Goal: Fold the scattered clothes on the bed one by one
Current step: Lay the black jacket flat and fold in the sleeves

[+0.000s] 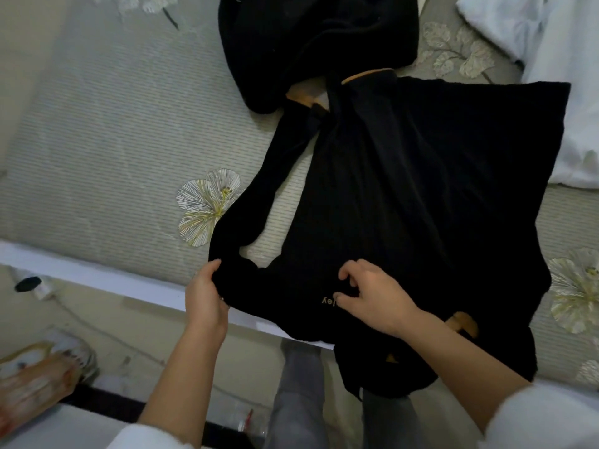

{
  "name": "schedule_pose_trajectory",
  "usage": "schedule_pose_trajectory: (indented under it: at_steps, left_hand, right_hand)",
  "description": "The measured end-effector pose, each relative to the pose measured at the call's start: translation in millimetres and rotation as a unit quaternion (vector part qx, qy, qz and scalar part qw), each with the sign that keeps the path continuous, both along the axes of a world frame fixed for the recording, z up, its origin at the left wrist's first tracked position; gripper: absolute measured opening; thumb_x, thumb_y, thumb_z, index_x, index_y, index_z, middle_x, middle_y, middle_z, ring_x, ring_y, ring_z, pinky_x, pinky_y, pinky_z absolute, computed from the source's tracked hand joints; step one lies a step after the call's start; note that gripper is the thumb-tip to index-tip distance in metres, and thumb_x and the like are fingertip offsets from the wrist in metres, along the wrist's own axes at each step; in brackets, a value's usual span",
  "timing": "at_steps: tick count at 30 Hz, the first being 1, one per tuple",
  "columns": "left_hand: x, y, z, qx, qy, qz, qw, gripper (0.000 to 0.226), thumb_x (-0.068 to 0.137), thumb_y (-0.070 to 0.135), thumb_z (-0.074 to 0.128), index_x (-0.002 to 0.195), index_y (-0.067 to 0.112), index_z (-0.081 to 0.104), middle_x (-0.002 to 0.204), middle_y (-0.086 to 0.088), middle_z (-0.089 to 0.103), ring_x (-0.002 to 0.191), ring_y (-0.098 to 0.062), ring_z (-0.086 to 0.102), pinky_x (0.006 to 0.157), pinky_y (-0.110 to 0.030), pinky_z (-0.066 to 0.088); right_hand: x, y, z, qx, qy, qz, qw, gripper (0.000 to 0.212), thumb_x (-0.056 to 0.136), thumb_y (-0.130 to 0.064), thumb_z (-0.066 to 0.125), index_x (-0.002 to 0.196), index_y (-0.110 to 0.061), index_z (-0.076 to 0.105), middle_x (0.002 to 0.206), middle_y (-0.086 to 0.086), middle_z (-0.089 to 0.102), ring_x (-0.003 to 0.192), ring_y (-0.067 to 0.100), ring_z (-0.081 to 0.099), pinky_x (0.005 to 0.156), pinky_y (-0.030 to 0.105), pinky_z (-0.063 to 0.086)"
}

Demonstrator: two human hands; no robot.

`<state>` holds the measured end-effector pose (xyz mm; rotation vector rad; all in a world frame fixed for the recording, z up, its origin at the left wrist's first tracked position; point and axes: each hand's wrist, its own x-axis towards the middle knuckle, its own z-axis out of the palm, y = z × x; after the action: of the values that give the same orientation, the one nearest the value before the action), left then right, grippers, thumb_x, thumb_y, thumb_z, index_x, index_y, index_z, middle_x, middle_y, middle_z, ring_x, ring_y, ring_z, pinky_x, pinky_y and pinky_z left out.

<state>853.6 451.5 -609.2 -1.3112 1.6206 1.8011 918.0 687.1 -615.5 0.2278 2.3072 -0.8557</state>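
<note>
Left hand (205,296): at the near edge of the bed (113,124), fingers and thumb curled round the bent end of a sleeve (246,205), gripping it. Right hand (376,299): fingers curled down on the black top (405,196) just beside gold lettering (327,301), of which only "ley" reads, pinching the fabric. Black top: lying flat across the bed, its near hem hanging over the bed's edge toward the person; tan lining (465,322) shows beside the right wrist and again at the far end. Sleeve: runs in a loop from the far end of the top out to the left hand, with bedcover showing inside the loop. Printed flower (207,205): on the bedcover, just left of the sleeve. Black heap (311,43): a second dark garment, crumpled, touching the top's far end. White cloth (557,76): bunched at the far right of the bed. Grey trouser legs (301,384): below, on the floor side.
</note>
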Motion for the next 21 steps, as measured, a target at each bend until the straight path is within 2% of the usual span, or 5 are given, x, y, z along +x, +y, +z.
schedule_pose_trajectory:
  at_steps: [3, 7, 13, 17, 21]
  left_hand:
    - [-24.2, 0.7, 0.7, -0.007, 0.053, -0.09, 0.995, 0.013, 0.085, 0.023, 0.063, 0.093, 0.017, 0.069, 0.086, 0.0, 0.07, 0.084, -0.015, 0.065, 0.07, -0.027, 0.049]
    - [-68.0, 18.0, 4.4, -0.148, 0.088, -0.271, 0.947, 0.015, 0.078, 0.017, 0.073, 0.09, 0.014, 0.065, 0.077, 0.001, 0.066, 0.066, -0.012, 0.062, 0.054, -0.019, 0.047]
    - [-92.9, 27.7, 40.8, -0.189, 0.198, -0.151, 0.95, 0.028, 0.085, 0.024, 0.062, 0.059, 0.02, 0.055, 0.052, 0.009, 0.049, 0.048, -0.003, 0.046, 0.048, -0.019, 0.037]
    - [-75.0, 48.8, 55.3, -0.296, 0.348, -0.245, 0.855, 0.019, 0.084, 0.028, 0.061, 0.067, 0.022, 0.056, 0.066, 0.008, 0.052, 0.063, -0.005, 0.048, 0.061, -0.025, 0.039]
    - [-49.7, 93.0, 47.4, -0.247, 0.446, -0.471, 0.72, 0.021, 0.082, 0.031, 0.064, 0.094, 0.014, 0.065, 0.126, -0.003, 0.059, 0.117, -0.011, 0.051, 0.097, -0.012, 0.032]
  right_hand:
    - [-10.2, -5.1, -6.3, 0.006, -0.025, -0.027, 0.999, 0.025, 0.085, -0.038, 0.065, 0.096, -0.024, 0.048, 0.089, -0.01, 0.045, 0.08, 0.009, 0.047, 0.066, 0.023, 0.039]
    - [-18.7, -2.7, -6.6, -0.005, -0.061, -0.041, 0.997, 0.023, 0.084, -0.036, 0.067, 0.088, -0.023, 0.049, 0.083, -0.006, 0.049, 0.072, 0.013, 0.053, 0.064, 0.03, 0.047]
    - [-22.0, 3.9, -4.5, -0.093, -0.104, -0.142, 0.98, 0.017, 0.084, -0.032, 0.069, 0.083, -0.017, 0.061, 0.064, -0.004, 0.054, 0.059, 0.008, 0.049, 0.06, 0.026, 0.043]
    - [-22.7, 12.7, 5.7, -0.184, -0.117, -0.302, 0.928, 0.016, 0.088, -0.026, 0.065, 0.092, -0.011, 0.068, 0.077, 0.002, 0.065, 0.071, 0.011, 0.059, 0.065, 0.023, 0.047]
    - [-23.4, 36.7, 17.7, -0.281, -0.06, -0.544, 0.789, 0.015, 0.092, -0.015, 0.055, 0.094, -0.006, 0.066, 0.076, 0.008, 0.066, 0.069, 0.018, 0.061, 0.064, 0.027, 0.047]
